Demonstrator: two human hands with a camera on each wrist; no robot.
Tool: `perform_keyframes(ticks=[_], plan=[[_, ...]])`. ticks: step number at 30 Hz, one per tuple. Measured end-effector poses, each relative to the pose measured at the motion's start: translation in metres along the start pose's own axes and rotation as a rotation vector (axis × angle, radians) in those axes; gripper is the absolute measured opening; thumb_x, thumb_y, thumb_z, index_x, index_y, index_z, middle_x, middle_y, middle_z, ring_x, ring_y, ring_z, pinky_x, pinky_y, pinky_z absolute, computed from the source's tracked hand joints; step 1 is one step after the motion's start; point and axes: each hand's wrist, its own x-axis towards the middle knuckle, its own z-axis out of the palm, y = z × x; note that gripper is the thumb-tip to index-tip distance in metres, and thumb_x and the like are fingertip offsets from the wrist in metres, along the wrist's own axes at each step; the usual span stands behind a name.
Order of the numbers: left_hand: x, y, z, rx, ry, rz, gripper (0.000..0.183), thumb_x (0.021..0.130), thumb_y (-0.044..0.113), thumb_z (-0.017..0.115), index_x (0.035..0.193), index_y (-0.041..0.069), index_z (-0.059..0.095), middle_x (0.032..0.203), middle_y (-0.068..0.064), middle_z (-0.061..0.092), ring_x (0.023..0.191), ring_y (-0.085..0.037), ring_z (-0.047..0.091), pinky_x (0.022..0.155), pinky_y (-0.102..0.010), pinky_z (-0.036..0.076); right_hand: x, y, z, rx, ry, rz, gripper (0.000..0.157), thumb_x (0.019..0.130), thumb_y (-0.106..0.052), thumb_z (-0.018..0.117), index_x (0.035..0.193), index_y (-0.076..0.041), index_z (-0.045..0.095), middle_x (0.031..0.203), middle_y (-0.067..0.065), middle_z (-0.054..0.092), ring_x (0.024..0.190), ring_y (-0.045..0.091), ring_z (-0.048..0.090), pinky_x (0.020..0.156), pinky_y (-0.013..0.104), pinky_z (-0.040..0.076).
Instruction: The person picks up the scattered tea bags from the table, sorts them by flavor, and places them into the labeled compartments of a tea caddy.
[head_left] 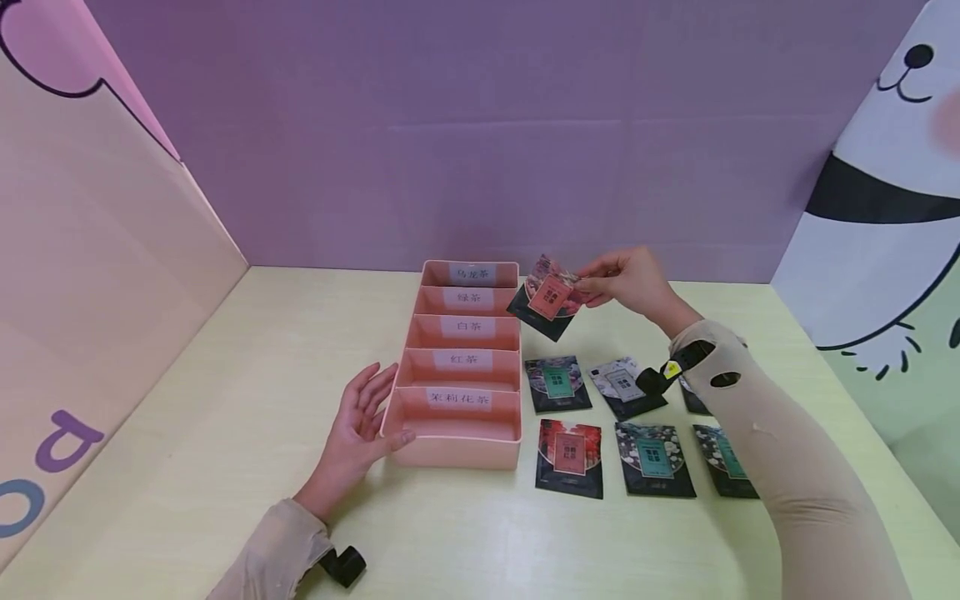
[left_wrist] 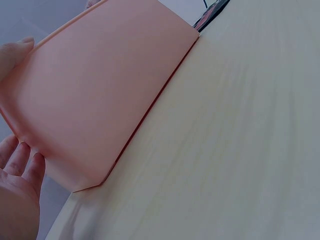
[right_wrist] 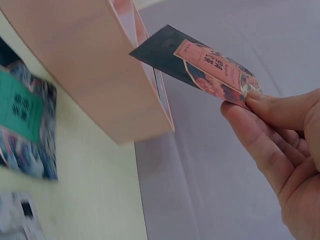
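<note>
A pink divided box (head_left: 457,454) stands on the table, a paper label with Chinese characters in each compartment. At its front left corner is my left hand (head_left: 360,425), thumb at the front rim and loosely extended fingers against the left side. My right hand (head_left: 633,283) pinches a tea sachet (head_left: 546,302) by its upper edge between thumb and fingers. The sachet is dark at one end, with a pinkish-red label and a floral print. It hangs tilted beside the box's right wall, near the rear compartments. In the right wrist view, the sachet (right_wrist: 200,65) overlaps the box edge.
Right of the box, several tea sachets lie in two rows, among them a red-labelled one (head_left: 569,458), a green-labelled one (head_left: 558,383) and a white-labelled one (head_left: 626,387). My right forearm partly covers the rightmost ones. A purple backdrop (head_left: 450,167) rises behind the table.
</note>
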Motion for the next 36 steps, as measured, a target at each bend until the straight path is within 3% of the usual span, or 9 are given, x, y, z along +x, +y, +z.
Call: perform_keyframes(ticks=[11,18,25,36], plan=[[0.001,-0.001,0.001,-0.011,0.001,0.002,0.095,0.080,-0.014,0.072,0.153,0.009,0.017,0.155,-0.006,0.034,0.140,-0.015,0.036,0.108,-0.019,0.037,-0.005,-0.016,0.034,0.098,-0.028,-0.084,0.017,0.089,0.005,0.070,0.104,0.012,0.071,0.090,0.023,0.072,0.068,0.017,0.072,0.066,0.040,0.061],[0.002,-0.002,0.000,0.001,-0.001,-0.012,0.095,0.080,-0.014,0.072,0.154,0.010,0.016,0.157,-0.015,0.030,0.140,-0.015,0.037,0.107,-0.020,0.038,-0.012,-0.020,0.054,0.095,-0.062,-0.131,0.014,0.088,0.007,0.070,0.101,0.012,0.072,0.089,0.020,0.071,0.068,0.019,0.072,0.063,0.035,0.061],[0.001,-0.002,0.000,-0.003,-0.001,0.004,0.095,0.080,-0.015,0.072,0.153,0.008,0.017,0.157,-0.013,0.031,0.137,-0.007,0.039,0.107,-0.020,0.038,-0.022,-0.027,0.072,0.045,-0.114,-0.152,0.012,0.089,0.003,0.071,0.100,0.006,0.075,0.089,0.016,0.074,0.068,0.021,0.072,0.064,0.033,0.061],[0.001,-0.002,0.000,-0.018,0.000,0.038,0.094,0.079,-0.016,0.072,0.152,0.008,0.019,0.154,-0.004,0.036,0.137,-0.007,0.040,0.108,-0.019,0.037,-0.039,-0.030,0.091,-0.179,-0.175,-0.453,0.011,0.085,0.004,0.075,0.094,-0.001,0.078,0.088,0.008,0.075,0.068,0.009,0.064,0.058,0.023,0.052]])
